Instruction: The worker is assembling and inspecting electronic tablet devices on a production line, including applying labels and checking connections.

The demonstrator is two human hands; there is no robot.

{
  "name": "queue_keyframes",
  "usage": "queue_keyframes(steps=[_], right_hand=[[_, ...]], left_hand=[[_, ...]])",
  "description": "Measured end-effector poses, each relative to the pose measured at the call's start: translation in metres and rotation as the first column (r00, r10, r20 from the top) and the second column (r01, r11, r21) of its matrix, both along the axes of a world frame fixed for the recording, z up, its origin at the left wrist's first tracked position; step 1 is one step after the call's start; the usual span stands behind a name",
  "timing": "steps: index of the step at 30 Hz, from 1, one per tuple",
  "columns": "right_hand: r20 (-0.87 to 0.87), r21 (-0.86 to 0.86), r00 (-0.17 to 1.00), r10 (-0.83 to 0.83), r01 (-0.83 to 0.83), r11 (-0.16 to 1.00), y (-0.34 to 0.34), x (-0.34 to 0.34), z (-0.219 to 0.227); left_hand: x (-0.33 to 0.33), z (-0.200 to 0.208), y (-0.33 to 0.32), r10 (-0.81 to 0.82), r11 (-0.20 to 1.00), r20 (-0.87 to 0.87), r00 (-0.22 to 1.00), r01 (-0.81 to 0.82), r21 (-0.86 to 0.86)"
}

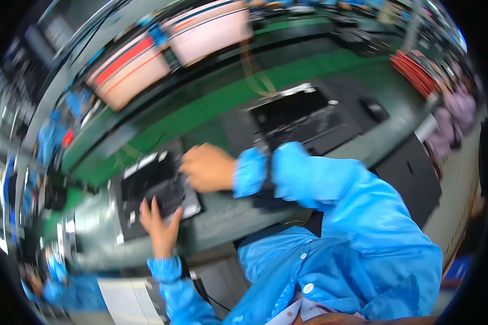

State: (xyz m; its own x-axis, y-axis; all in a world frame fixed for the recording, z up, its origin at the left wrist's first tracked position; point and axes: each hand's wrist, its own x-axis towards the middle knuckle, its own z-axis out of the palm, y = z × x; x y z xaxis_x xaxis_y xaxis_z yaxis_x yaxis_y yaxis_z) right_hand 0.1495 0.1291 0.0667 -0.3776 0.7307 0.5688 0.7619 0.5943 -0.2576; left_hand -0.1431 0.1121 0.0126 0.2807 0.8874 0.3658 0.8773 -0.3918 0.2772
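Observation:
On the bench to the left lies an opened black device that looks like a laptop, with pale strips along its far edge; it rests on a dark board. My left hand is open, fingers spread over the near part of the device. Beside its right edge, my right hand is closed with fingers curled inward; whatever the fingertips hold, if anything, is hidden. A second similar black device lies farther right on another dark mat. Motion blur smears fine details.
Pale bins with coloured stripes stand along the far side of the green bench. A black computer mouse sits right of the second device. Red stacked sheets lie at the right end, near a person in a mauve sleeve.

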Motion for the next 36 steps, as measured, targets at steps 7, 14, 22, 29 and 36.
queue_keyframes(steps=[7, 14, 22, 29, 36], right_hand=[[0.132, -0.003, 0.983, -0.126, 0.128, 0.992, 0.060, -0.045, -0.045], [0.049, -0.279, 0.998, 0.048, -0.032, 0.960, 0.045, -0.052, 0.031], [-0.128, -0.094, 0.991, 0.032, -0.044, 0.995, 0.011, -0.050, 0.063], [-0.645, -0.137, 0.758, 0.094, -0.236, 0.962, -0.119, 0.066, 0.095], [-0.900, -0.418, -0.044, -0.434, -0.198, 0.887, -0.305, 0.184, 0.043]], left_hand=[[0.024, 0.041, -0.045, 0.419, 0.894, 0.867, -0.269, 0.289, -0.342], [0.016, 0.045, -0.019, 0.677, 0.696, 0.491, -0.549, 0.694, -0.184], [-0.061, -0.012, 0.056, 0.337, 0.732, 0.831, -0.442, 0.678, 0.063], [0.031, 0.060, -0.056, 0.210, 0.767, 0.973, -0.095, 0.634, -0.104], [0.220, 0.084, -0.160, -0.117, 0.334, 0.917, 0.380, 0.885, -0.325]])
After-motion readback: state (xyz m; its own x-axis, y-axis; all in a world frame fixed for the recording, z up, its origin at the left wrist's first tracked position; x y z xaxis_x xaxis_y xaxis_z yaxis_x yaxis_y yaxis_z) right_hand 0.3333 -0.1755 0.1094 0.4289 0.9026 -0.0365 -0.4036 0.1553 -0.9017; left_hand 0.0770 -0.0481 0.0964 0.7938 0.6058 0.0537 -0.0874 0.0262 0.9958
